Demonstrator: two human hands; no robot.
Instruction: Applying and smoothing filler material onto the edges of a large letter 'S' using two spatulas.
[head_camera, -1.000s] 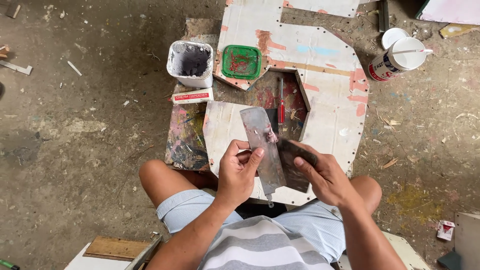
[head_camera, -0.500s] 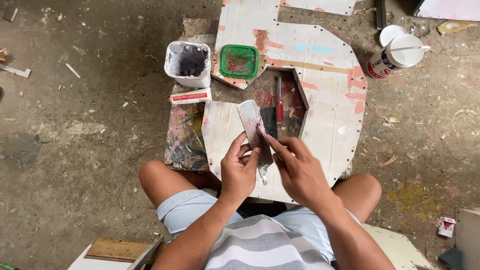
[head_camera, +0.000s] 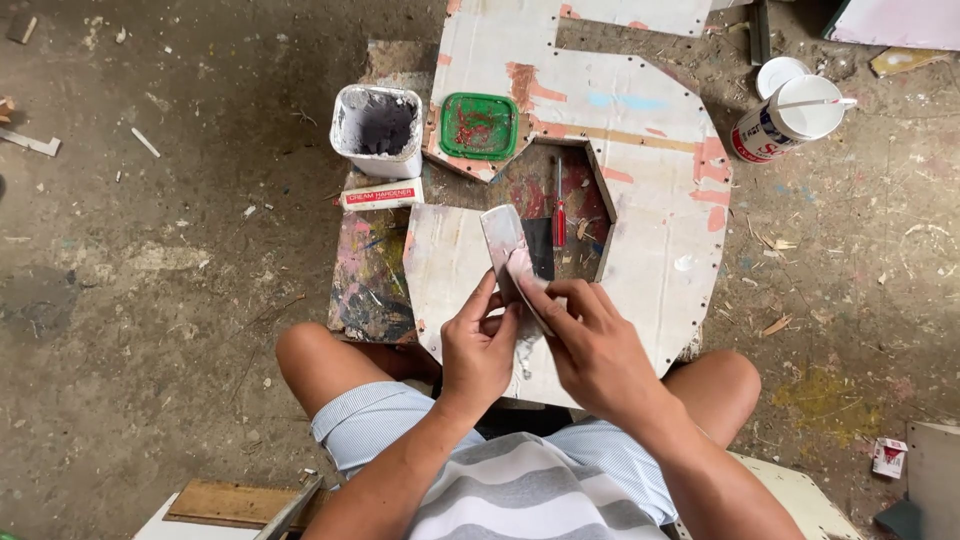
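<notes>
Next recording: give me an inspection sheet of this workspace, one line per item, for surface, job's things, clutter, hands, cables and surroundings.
Surface: white panel with patchy paint and a cut-out, flat on the dirty concrete floor.
Job's things: two flat scraper blades, held together over the panel.
Clutter: grey-smeared white tub, green lid, small red-and-white box, red-handled screwdriver in the cut-out, paint-stained board, white-lidded can.
Hands: left hand and right hand both grip the blades; which hand holds which blade cannot be told.
Cables: nothing seen.
Surroundings: scraps and debris scattered on the floor; the person sits with bare knees either side of the panel.
</notes>
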